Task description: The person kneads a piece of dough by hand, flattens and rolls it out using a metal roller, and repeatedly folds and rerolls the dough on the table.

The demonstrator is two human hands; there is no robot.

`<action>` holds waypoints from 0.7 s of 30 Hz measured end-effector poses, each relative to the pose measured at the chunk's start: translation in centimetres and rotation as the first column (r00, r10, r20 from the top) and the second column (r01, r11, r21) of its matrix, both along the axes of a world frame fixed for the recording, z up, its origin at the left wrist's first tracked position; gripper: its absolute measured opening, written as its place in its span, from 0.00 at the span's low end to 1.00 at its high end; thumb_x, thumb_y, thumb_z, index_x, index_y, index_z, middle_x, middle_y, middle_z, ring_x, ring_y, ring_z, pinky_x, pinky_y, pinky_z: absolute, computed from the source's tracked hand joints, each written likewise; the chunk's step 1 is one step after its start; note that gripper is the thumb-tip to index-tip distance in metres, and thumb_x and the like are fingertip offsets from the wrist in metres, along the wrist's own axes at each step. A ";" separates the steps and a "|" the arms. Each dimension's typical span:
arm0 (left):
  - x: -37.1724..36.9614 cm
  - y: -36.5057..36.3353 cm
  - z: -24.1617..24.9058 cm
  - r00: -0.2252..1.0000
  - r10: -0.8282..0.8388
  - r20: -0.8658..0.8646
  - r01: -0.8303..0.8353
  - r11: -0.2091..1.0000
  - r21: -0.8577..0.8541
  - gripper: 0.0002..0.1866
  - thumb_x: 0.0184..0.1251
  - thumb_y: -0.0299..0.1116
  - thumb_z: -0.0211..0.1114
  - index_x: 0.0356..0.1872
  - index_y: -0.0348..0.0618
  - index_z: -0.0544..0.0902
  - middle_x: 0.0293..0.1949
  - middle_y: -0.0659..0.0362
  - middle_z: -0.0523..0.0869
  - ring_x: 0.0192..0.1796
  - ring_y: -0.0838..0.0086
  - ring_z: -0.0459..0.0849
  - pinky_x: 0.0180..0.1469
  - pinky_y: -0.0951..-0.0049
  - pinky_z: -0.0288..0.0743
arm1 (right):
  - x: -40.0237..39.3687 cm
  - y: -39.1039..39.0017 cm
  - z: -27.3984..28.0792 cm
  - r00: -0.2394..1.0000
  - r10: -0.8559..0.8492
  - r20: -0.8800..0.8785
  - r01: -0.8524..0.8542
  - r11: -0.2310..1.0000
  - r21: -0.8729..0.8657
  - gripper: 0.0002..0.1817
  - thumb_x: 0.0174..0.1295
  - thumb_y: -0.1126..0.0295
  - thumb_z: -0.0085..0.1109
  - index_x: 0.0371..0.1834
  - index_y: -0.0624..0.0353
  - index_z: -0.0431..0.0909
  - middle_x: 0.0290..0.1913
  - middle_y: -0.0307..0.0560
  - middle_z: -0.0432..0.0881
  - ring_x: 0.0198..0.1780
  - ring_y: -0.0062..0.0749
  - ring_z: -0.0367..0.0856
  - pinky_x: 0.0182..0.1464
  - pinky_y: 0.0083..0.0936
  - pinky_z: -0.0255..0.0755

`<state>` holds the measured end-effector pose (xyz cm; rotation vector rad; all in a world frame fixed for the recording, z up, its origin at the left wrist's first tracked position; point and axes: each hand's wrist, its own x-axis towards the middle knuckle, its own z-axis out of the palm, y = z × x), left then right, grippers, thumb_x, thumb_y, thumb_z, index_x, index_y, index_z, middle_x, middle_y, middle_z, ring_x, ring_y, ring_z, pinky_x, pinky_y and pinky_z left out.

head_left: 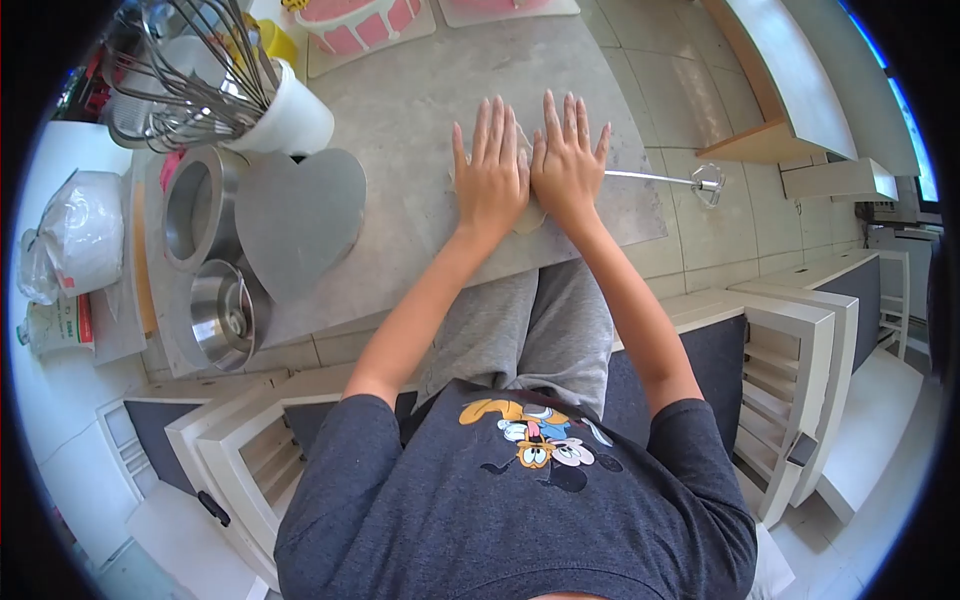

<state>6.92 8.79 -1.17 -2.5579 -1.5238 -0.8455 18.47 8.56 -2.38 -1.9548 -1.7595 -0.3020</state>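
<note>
At the far left, a white plastic bag (75, 235) lies on a white ledge beside the grey surface (400, 110). Toward the back-left corner of the surface, a white container (290, 115) holds several wire whisks (190, 70). In front of it stand a round metal ring mould (195, 205) and a smaller metal ring mould (222, 312), one behind the other. Just beside them lies a flat heart-shaped metal pan (300, 215), touching the larger ring.

At the back edge of the surface, a pink and white cake (360, 22) sits on a board, partly cut off by the frame.

Near the front edge of the surface, the left hand (490, 170) lies flat, palm down, fingers extended and slightly spread. The right hand (567, 160) lies directly beside it in the same flat posture, the two touching along their inner edges. Both hands press on a pale piece of dough (528, 215), which is mostly covered; only small portions show at the wrists and between the hands. Neither hand grips anything.

To the right, a thin metal tool (660, 179) with a wire head extends past the edge of the surface, its near end close to the right hand.
</note>
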 end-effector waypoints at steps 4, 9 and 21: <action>1.2 4.2 -0.1 0.992 0.105 0.068 -0.109 0.993 0.052 0.27 0.65 0.35 0.47 0.66 0.40 0.63 0.68 0.52 0.63 0.73 0.61 0.52 0.70 0.47 0.40 | 0.2 4.5 0.2 0.995 -0.012 -0.095 0.014 1.000 0.026 0.28 0.65 0.58 0.42 0.67 0.56 0.62 0.66 0.59 0.64 0.71 0.46 0.56 0.69 0.54 0.41; 2.7 9.4 -0.2 0.967 0.196 0.163 -0.209 0.975 0.070 0.27 0.64 0.34 0.48 0.64 0.35 0.66 0.67 0.47 0.63 0.74 0.61 0.50 0.71 0.48 0.38 | 1.0 11.6 -0.4 0.997 -0.056 -0.058 0.065 0.985 0.160 0.26 0.64 0.61 0.44 0.63 0.63 0.66 0.63 0.60 0.67 0.70 0.49 0.58 0.69 0.53 0.45; 0.6 6.8 -0.8 0.986 0.115 0.122 -0.081 0.965 -0.251 0.24 0.65 0.35 0.50 0.61 0.35 0.70 0.68 0.49 0.62 0.73 0.60 0.53 0.71 0.52 0.45 | -0.2 6.0 0.4 0.991 0.036 -0.126 -0.030 0.998 0.049 0.25 0.67 0.59 0.42 0.63 0.62 0.65 0.66 0.58 0.63 0.71 0.47 0.55 0.70 0.42 0.48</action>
